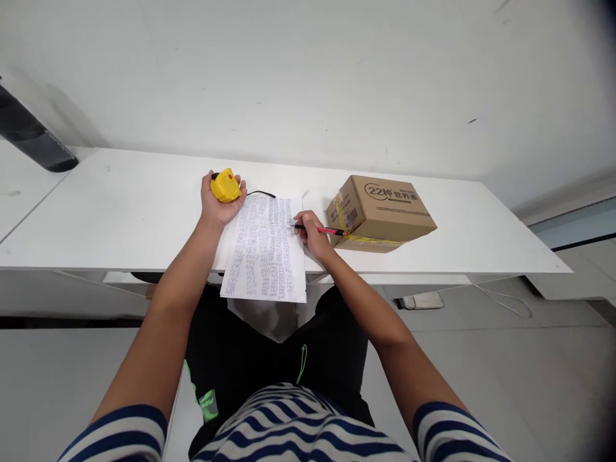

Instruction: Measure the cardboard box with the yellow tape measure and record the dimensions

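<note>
Left hand (pixel 219 204): curled round tape measure (pixel 226 185), beside sheet (pixel 266 250). Right hand (pixel 315 234): pinching pen (pixel 322 230), tip on sheet. Risk: sheet overhangs table (pixel 120 212) edge, unpinned; pen pressure may slide it off.

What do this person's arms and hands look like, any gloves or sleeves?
The left hand and right hand are bare, with no gloves, rings or watch showing. The arms are uncovered up to short sleeves striped navy blue and white, the same as the shirt.
</note>
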`<action>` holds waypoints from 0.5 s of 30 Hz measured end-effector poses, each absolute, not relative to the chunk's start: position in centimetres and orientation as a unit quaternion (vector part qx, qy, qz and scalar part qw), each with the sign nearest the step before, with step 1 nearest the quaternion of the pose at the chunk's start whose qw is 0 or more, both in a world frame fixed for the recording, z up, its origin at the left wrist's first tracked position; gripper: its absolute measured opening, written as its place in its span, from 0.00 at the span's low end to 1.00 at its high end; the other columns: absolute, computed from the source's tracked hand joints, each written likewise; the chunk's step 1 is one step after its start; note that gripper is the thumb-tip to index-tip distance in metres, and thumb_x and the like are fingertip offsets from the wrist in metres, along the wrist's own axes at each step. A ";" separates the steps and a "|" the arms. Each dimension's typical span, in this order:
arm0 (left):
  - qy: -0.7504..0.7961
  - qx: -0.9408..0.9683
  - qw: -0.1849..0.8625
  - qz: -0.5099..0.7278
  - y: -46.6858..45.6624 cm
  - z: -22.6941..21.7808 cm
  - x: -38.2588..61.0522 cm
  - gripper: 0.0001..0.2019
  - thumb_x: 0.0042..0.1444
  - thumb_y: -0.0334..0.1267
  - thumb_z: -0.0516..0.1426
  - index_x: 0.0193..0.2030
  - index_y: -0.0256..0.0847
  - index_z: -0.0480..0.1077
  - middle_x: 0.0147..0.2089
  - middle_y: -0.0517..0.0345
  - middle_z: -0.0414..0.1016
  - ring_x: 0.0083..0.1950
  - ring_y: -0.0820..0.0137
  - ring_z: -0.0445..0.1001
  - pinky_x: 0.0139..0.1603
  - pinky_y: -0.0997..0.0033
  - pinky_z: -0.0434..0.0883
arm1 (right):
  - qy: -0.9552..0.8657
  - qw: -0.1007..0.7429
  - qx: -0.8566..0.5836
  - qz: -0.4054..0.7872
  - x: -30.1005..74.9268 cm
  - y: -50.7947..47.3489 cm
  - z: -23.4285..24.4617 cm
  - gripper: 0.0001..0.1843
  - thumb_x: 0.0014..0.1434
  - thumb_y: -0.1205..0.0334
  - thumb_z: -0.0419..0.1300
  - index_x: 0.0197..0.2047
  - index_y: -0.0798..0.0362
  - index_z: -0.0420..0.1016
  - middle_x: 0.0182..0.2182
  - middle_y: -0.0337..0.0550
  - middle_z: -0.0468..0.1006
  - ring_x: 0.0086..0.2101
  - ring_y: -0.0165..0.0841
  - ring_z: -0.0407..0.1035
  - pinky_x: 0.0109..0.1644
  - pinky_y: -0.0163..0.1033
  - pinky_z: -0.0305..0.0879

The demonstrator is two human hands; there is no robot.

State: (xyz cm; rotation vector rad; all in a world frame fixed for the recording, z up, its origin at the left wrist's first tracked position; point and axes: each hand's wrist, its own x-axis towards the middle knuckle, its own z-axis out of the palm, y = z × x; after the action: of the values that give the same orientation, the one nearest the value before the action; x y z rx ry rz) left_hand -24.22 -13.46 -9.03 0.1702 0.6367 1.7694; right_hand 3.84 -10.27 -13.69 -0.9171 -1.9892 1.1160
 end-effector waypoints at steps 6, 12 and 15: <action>0.299 0.106 0.620 0.718 -12.8 -9.0 -23.7 0.22 0.61 0.62 0.60 0.40 0.42 0.73 0.35 0.51 0.79 0.34 0.66 0.80 0.33 0.67 0.80 | -0.718 0.356 -0.396 0.449 3.4 -11.0 -13.4 0.28 0.65 0.35 0.56 0.23 0.47 0.62 0.19 0.34 0.60 0.25 0.33 0.58 0.35 0.41 0.57; 0.360 0.158 0.594 0.702 -12.7 -9.6 -22.7 0.13 0.55 0.45 0.67 0.39 0.42 0.71 0.35 0.56 0.77 0.35 0.68 0.79 0.42 0.61 0.81 | -0.730 0.347 -0.384 0.445 3.4 -11.2 -13.3 0.24 0.64 0.44 0.58 0.22 0.47 0.57 0.22 0.34 0.58 0.28 0.33 0.55 0.36 0.41 0.53; 0.410 0.205 0.547 0.701 -12.8 -10.2 -22.0 0.15 0.52 0.41 0.69 0.40 0.43 0.69 0.38 0.56 0.74 0.37 0.69 0.76 0.42 0.63 0.79 | -0.732 0.347 -0.388 0.440 3.3 -11.2 -13.3 0.23 0.63 0.45 0.58 0.23 0.47 0.58 0.22 0.35 0.59 0.29 0.33 0.56 0.36 0.41 0.53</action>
State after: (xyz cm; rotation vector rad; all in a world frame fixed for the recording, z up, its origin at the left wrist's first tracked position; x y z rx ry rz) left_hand -21.99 -12.76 -10.16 0.4863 0.9715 1.6603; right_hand 3.25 -11.17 -13.33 -1.0077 -1.8979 1.1425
